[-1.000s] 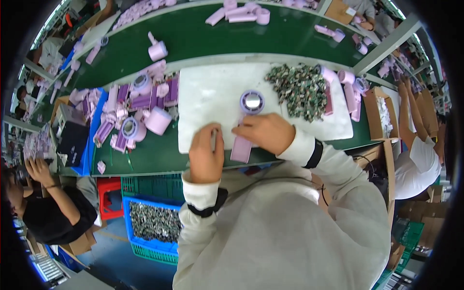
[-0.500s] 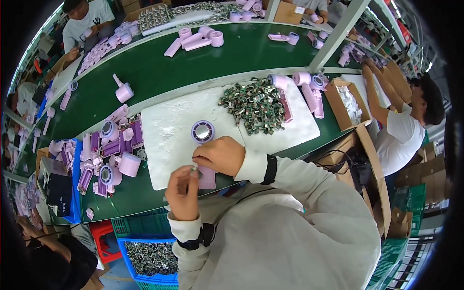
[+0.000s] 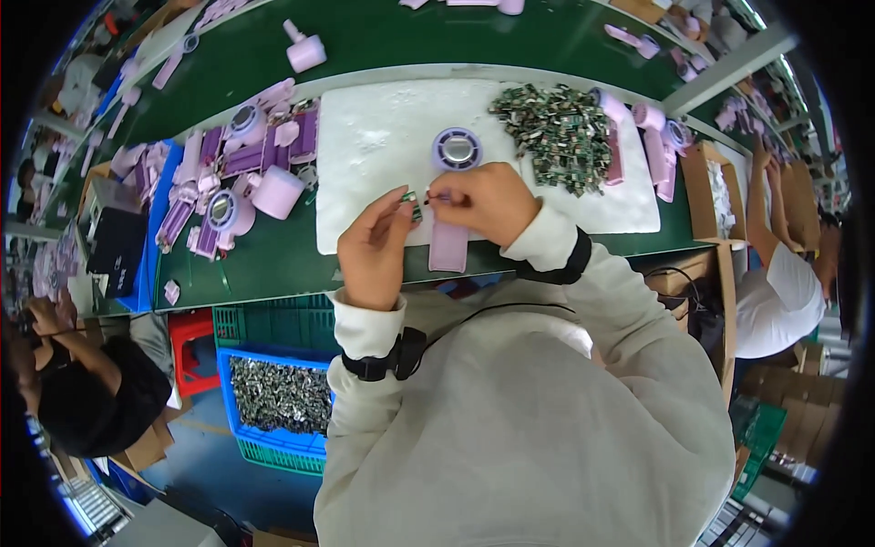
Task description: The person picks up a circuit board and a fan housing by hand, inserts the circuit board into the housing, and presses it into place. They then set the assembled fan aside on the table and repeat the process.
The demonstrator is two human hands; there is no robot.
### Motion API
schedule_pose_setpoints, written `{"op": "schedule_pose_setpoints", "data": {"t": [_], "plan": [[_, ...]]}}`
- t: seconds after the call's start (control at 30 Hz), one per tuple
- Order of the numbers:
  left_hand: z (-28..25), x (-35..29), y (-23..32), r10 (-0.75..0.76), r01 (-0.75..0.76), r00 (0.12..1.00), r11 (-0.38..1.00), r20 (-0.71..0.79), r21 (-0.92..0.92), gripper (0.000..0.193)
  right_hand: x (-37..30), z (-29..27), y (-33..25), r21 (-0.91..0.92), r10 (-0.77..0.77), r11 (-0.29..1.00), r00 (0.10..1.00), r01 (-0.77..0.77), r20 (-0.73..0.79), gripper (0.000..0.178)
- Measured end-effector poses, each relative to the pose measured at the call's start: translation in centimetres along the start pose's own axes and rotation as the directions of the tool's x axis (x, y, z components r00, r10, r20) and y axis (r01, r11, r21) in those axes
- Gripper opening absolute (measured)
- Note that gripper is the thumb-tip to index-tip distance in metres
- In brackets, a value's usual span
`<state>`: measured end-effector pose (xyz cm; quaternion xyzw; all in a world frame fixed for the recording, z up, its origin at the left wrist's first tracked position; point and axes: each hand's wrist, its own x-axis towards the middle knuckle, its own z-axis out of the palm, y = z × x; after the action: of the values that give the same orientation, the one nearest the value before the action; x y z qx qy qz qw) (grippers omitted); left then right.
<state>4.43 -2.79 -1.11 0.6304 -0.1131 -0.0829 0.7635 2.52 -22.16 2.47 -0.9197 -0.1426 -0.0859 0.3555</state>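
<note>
In a pinch between thumb and fingertips, my left hand holds a small green circuit board. Close by on its right, my right hand is closed, its fingertips pressed around a small dark bit too tiny to name. Under my hands a pink-and-lilac handheld fan lies on the white foam sheet; its round head points away from me, and my right hand covers its middle. A heap of green circuit boards sits on the foam to the right.
Purple and pink fan parts crowd the bench at left, beside a blue bin. More fans and a cardboard box stand at right. Below the bench is a blue crate of boards. Co-workers sit on both sides.
My view has tilted down and swung left, so the bench appears higher and farther right. My fingertips have shifted slightly left of the fan, and the circuit board shows more plainly.
</note>
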Motion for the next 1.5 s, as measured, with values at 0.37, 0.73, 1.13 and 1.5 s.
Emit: {"op": "schedule_pose_setpoints", "data": {"t": [0.37,0.73,1.13,1.5], "plan": [[-0.7,-0.3,-0.6,0.003,-0.001,0.998,1.000,0.056,-0.027,0.024,-0.4,0.8,-0.5,0.211,0.110,0.973,0.993,-0.097,-0.049,0.017],[-0.7,-0.9,-0.2,0.056,-0.046,0.992,0.995,0.114,-0.091,0.023,-1.0,0.0,-1.0,0.311,0.138,0.942,0.990,-0.129,-0.007,0.016],[-1.9,-0.6,-1.8,0.011,0.045,0.949,0.985,0.315,-0.168,0.024,-1.8,-1.0,-0.3,0.559,0.268,0.768,0.949,-0.314,0.166,0.015],[-0.3,-1.2,-1.2,-0.048,0.068,0.994,0.973,0.095,-0.219,0.021,-2.5,1.3,0.0,0.580,0.263,0.787,0.965,-0.213,-0.002,0.018]]}}
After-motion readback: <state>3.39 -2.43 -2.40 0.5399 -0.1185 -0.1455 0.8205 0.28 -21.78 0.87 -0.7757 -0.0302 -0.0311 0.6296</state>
